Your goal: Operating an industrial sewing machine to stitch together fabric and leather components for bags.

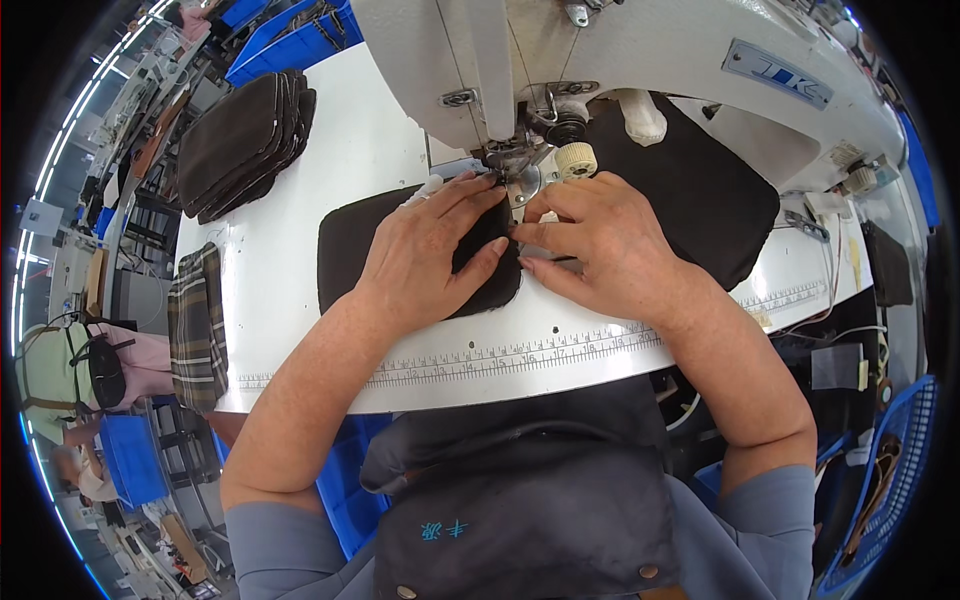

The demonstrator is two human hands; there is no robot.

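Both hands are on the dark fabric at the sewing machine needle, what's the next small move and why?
Probably ease the dark rounded fabric piece onward under the metal presser foot: the left hand presses it flat and the right hand pinches its edge right at the foot.

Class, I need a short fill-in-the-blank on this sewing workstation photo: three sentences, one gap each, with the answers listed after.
1. The left hand presses flat on a dark ______ piece lying on the white table.
2. Both hands work just below the needle of a white ______ machine.
3. The right hand rests beside the left, and the stack of dark pieces lies to the person's ______.

Missing words: fabric; sewing; left
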